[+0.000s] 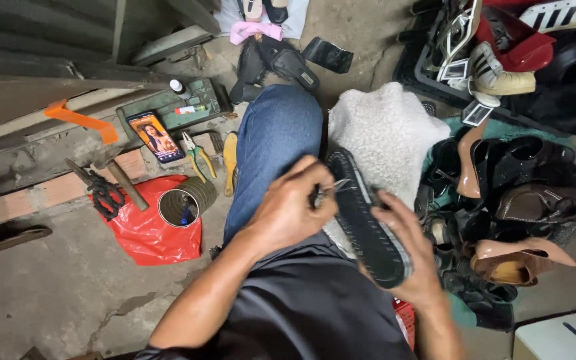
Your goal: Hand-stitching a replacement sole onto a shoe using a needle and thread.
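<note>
A black shoe (368, 227) lies sole-up across my lap, over a white fuzzy cloth (388, 130). My right hand (411, 250) grips the shoe from below and at its near side. My left hand (295, 207) is closed on a thin metal awl-like tool (331, 189), whose tip touches the stitched edge of the sole. My knee in blue jeans (275, 143) points away from me.
On the floor at left lie a red plastic bag (151, 233), a tin can (183, 205), scissors (105, 193), a hammer (125, 183), pliers (198, 155), a lit phone (155, 137) and a green tool tray (168, 107). Several shoes (515, 200) are piled at right.
</note>
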